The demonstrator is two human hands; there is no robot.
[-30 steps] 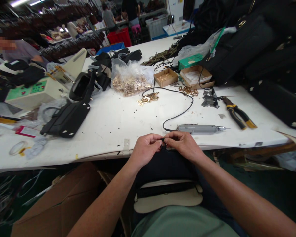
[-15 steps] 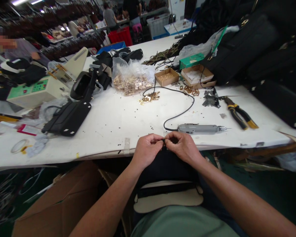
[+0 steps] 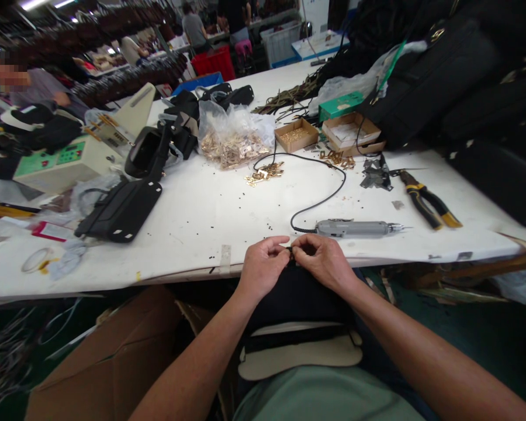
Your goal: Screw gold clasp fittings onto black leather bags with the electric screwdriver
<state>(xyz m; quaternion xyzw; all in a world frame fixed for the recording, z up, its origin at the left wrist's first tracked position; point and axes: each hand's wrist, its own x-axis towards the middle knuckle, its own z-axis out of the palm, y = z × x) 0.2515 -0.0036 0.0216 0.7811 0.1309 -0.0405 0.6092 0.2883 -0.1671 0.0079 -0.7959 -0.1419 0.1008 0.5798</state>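
My left hand (image 3: 264,264) and my right hand (image 3: 323,261) meet just off the table's front edge. Thumb and fingers of both pinch a small dark piece (image 3: 290,253), mostly covered by the fingertips and too small to name. Below them a dark bag-like item (image 3: 296,301) lies over my lap, with a cream panel (image 3: 298,362) nearest my body. I cannot make out whether the small piece is attached to it. Just beyond my right hand a grey electric screwdriver (image 3: 355,228) rests on the table, its bit pointing right.
Pliers (image 3: 429,202) lie at the right. Gold metal fittings (image 3: 265,173), a plastic bag of fittings (image 3: 236,143) and cardboard boxes (image 3: 297,135) stand farther back. Black bags (image 3: 120,207) and a green-topped machine (image 3: 65,161) occupy the left. Several people work in the background.
My left index finger has lifted slightly away from the small dark piece. Both hands otherwise stay in nearly the same place, and the table things have not moved.
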